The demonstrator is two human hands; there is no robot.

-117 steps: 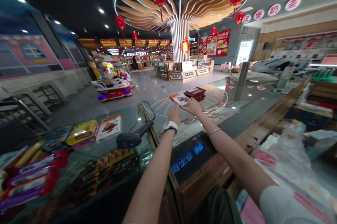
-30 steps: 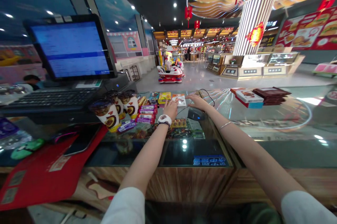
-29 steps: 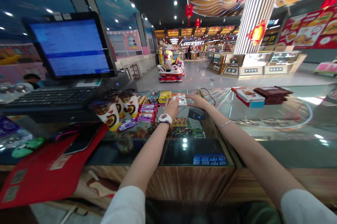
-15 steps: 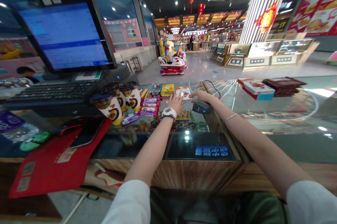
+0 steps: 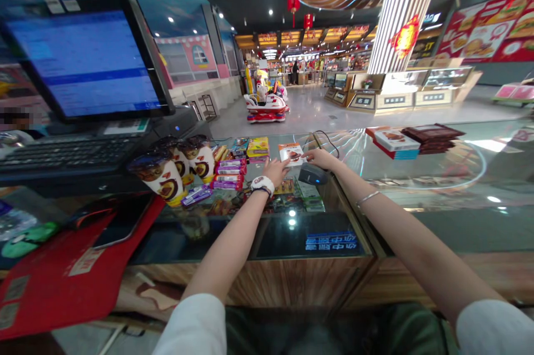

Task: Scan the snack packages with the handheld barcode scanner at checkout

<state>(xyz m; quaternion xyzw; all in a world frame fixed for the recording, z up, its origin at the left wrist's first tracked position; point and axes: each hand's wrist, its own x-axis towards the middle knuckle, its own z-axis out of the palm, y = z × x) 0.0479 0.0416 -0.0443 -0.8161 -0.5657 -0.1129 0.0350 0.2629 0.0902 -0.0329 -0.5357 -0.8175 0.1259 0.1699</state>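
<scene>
A small flat white box with an orange-brown picture [image 5: 291, 150] lies on the glass counter. My right hand [image 5: 320, 159] has its fingers curled at the box's right edge, seemingly pinching it. My left hand [image 5: 275, 169], with a white watch on the wrist, is spread low over the glass; its fingertips reach the box's near left edge. Just below my right hand lies a dark barcode scanner [image 5: 314, 173] with a blue light. To the left are a yellow box [image 5: 257, 147], several purple-wrapped sticks [image 5: 228, 174] and lidded snack cups [image 5: 162, 177].
A monitor [image 5: 87, 60] and keyboard [image 5: 62, 152] stand at left. A phone [image 5: 123, 221] rests on a red mat [image 5: 83, 271]. Stacked boxes [image 5: 394, 141] and brown packets [image 5: 434, 135] sit farther right on the glass. The scanner's cable [image 5: 334, 143] curves behind it.
The white box has shifted right, away from the yellow box, along with my right hand. My left fingers now cover less of it. The whole view has turned slightly right.
</scene>
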